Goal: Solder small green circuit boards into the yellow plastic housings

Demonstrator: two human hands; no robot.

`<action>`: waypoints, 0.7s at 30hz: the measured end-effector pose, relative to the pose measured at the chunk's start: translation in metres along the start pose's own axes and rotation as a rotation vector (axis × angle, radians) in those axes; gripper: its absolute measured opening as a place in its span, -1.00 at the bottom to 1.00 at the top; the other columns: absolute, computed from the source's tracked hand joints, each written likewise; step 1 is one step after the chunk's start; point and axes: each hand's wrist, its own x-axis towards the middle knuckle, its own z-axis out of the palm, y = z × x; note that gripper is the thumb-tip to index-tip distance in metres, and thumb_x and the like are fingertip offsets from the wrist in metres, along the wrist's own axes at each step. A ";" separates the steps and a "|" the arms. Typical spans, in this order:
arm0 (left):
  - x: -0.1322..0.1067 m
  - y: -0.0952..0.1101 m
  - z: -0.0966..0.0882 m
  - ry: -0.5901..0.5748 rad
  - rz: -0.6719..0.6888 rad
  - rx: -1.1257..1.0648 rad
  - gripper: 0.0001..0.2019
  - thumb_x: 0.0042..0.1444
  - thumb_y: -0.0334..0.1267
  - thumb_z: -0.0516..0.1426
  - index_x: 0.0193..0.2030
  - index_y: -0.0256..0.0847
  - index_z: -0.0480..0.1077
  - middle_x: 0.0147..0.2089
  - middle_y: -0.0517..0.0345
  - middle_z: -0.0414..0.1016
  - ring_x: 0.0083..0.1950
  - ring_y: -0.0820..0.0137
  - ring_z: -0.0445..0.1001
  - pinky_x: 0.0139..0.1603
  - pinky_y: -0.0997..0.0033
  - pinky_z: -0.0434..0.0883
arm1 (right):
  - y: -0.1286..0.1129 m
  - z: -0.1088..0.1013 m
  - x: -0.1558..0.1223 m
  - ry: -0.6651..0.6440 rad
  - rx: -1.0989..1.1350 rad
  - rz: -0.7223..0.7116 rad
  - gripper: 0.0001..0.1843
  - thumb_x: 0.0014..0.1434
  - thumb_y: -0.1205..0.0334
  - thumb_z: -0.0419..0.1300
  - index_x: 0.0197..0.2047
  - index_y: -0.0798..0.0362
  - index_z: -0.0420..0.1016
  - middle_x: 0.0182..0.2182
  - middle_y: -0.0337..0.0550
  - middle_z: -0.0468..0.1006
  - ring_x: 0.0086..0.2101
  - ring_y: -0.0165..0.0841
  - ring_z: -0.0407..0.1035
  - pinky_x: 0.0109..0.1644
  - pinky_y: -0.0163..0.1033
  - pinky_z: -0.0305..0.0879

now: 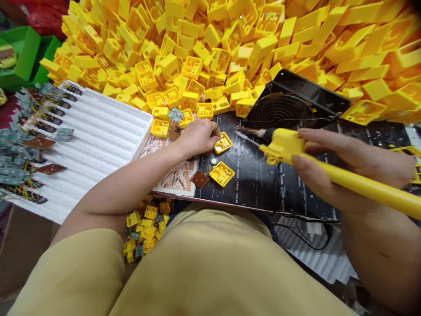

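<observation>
My right hand (342, 164) is wrapped round a yellow soldering gun (286, 142), whose metal tip points left above the black mat. My left hand (200, 135) is closed, its fingertips at the left edge of a small open yellow case (223, 143); what they pinch is hidden. Nearer me lies a second yellow case (222, 174), open side up. Beside it are a brown circuit board (199, 179) joined by wires and a small round metal part (214, 161). A green circuit board (176, 115) rests on cases behind my left hand.
A large heap of yellow cases (184, 39) fills the back. A black fan (289, 103) stands behind the soldering gun. At left, a white ridged foam sheet (108, 131) bears several wired circuit boards (16, 171). Green bins (24, 55) stand far left. More cases (148, 232) lie below the table edge.
</observation>
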 end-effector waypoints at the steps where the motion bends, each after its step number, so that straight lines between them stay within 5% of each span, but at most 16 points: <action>1: 0.000 0.001 -0.001 -0.009 0.000 0.020 -0.80 0.19 -0.31 0.14 -0.20 -0.25 0.61 -0.21 0.01 0.64 -0.11 0.23 0.59 0.00 0.27 0.46 | 0.001 0.003 0.002 -0.019 0.006 -0.041 -0.69 0.27 0.05 0.29 0.04 -0.04 0.53 -0.35 -0.26 0.65 -0.43 -0.43 0.53 -0.36 -0.40 0.43; 10: 0.003 0.011 -0.007 -0.064 -0.010 0.144 -0.74 0.20 -0.34 0.10 -0.14 -0.27 0.63 -0.17 -0.05 0.66 -0.05 0.14 0.60 -0.03 0.22 0.47 | 0.019 0.020 0.011 -0.098 0.184 -0.151 -0.78 0.21 0.06 0.36 -0.26 0.01 0.50 -0.39 -0.25 0.65 -0.49 -0.41 0.53 -0.47 -0.40 0.42; 15: 0.002 0.015 -0.010 -0.083 -0.037 0.164 -0.73 0.20 -0.34 0.10 -0.10 -0.26 0.63 -0.15 -0.09 0.65 -0.02 0.08 0.60 -0.02 0.15 0.48 | 0.030 0.022 0.018 -0.167 0.317 -0.142 -0.80 0.16 0.12 0.40 -0.27 0.00 0.50 -0.38 -0.22 0.64 -0.43 -0.39 0.55 -0.43 -0.39 0.44; 21: 0.003 0.016 -0.010 -0.089 -0.063 0.173 -0.73 0.20 -0.32 0.11 -0.09 -0.22 0.63 -0.13 -0.06 0.65 0.00 0.07 0.58 -0.01 0.13 0.48 | 0.035 0.021 0.033 -0.207 0.347 -0.297 -0.81 0.16 0.18 0.41 -0.26 0.03 0.49 -0.39 -0.25 0.62 -0.42 -0.48 0.54 -0.38 -0.50 0.41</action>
